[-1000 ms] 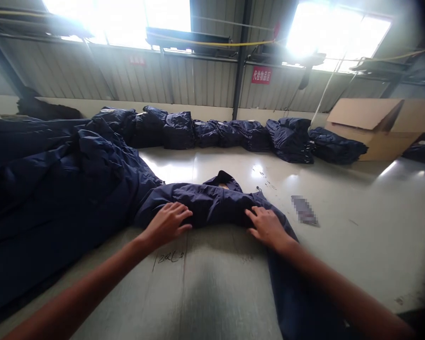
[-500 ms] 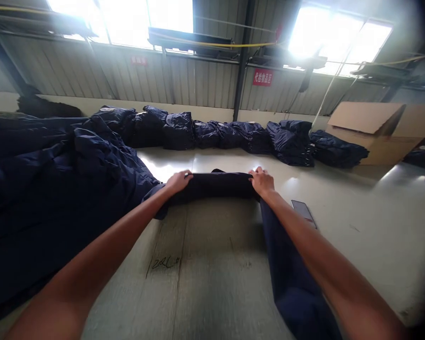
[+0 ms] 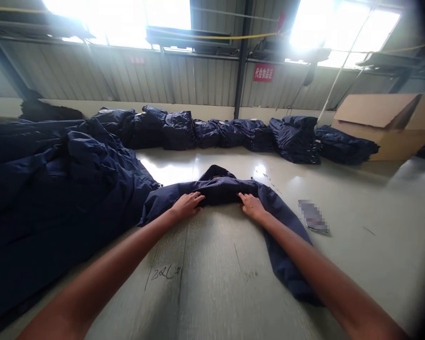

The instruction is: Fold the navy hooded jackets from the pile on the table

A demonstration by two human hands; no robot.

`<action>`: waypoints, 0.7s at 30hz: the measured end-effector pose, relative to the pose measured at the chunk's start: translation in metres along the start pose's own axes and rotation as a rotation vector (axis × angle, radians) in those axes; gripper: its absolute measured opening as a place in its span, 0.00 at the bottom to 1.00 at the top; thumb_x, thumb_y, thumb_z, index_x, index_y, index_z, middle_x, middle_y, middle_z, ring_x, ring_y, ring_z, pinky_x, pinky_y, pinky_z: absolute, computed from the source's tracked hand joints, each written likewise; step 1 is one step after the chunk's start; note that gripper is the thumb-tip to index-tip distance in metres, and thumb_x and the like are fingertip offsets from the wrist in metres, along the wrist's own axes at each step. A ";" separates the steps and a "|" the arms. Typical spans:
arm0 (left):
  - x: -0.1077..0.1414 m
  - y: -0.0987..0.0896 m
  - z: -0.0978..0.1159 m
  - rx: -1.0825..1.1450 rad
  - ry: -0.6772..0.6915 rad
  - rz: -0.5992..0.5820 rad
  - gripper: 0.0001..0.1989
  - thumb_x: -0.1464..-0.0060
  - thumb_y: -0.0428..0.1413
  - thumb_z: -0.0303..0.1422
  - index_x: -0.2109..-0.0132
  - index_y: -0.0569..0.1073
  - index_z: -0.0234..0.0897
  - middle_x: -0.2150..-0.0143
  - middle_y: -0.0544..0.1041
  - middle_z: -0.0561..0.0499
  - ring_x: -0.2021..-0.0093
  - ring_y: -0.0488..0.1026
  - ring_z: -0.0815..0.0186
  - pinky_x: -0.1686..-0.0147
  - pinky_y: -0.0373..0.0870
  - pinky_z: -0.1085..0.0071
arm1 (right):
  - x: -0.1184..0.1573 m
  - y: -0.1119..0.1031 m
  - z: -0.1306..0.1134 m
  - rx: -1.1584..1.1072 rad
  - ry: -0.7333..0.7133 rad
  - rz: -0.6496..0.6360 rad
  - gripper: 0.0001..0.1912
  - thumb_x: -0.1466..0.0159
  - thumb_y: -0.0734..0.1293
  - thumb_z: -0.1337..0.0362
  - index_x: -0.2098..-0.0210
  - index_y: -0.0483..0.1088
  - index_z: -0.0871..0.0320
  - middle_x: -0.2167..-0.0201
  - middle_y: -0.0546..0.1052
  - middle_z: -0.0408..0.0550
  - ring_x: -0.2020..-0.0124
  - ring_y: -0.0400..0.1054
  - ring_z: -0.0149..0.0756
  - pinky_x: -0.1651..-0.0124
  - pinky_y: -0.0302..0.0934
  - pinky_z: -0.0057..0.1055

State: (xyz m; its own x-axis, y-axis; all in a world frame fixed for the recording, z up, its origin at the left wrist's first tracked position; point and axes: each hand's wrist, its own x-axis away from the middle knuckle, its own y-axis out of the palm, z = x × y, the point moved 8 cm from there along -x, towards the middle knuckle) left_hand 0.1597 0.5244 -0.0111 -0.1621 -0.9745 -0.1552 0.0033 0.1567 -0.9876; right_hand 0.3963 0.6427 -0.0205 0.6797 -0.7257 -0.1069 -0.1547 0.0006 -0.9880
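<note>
Two bare hands work at the near side of a pale worktop, with a pen scrawl on it just in front of them. The left hand and the right hand lie palm down on one navy jacket, a little apart. Each grip is open, fingers spread on the cloth, pinching nothing. The jacket lies flat on the worktop, its collar pointing away from the person and one sleeve trailing nearer on the right. Just beside it on the left rises one large heap of navy jackets. To the right lies one flat packet, blurred. Farther off, about eight folded navy bundles line the far side, then one cardboard box and one red sign on the corrugated wall.
</note>
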 end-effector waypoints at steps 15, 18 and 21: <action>-0.028 -0.133 -0.042 0.048 -0.201 0.365 0.19 0.31 0.48 0.26 0.42 0.80 0.38 0.44 0.78 0.41 0.42 0.72 0.53 0.39 0.64 0.54 | -0.033 -0.104 0.015 -0.096 0.097 0.415 0.17 0.27 0.61 0.65 0.42 0.74 0.55 0.48 0.79 0.55 0.51 0.75 0.44 0.49 0.65 0.35; -0.015 -0.088 0.001 -0.045 -0.086 0.147 0.15 0.31 0.55 0.38 0.43 0.80 0.42 0.48 0.79 0.42 0.43 0.74 0.49 0.41 0.67 0.54 | -0.020 -0.060 -0.021 -0.012 -0.017 0.197 0.17 0.26 0.64 0.60 0.41 0.75 0.52 0.45 0.79 0.55 0.49 0.76 0.46 0.47 0.66 0.36; -0.002 -0.031 0.010 -0.032 -0.071 -0.066 0.30 0.37 0.60 0.51 0.35 0.76 0.39 0.40 0.78 0.37 0.40 0.73 0.43 0.39 0.67 0.50 | -0.016 -0.010 -0.032 0.010 -0.070 -0.016 0.31 0.31 0.72 0.56 0.32 0.69 0.56 0.35 0.74 0.60 0.45 0.76 0.51 0.44 0.67 0.38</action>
State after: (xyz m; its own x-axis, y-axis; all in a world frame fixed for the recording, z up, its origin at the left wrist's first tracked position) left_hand 0.1696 0.5197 0.0201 -0.0902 -0.9916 -0.0925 -0.0369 0.0962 -0.9947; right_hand 0.3639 0.6318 -0.0056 0.7304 -0.6758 -0.0985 -0.1369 -0.0036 -0.9906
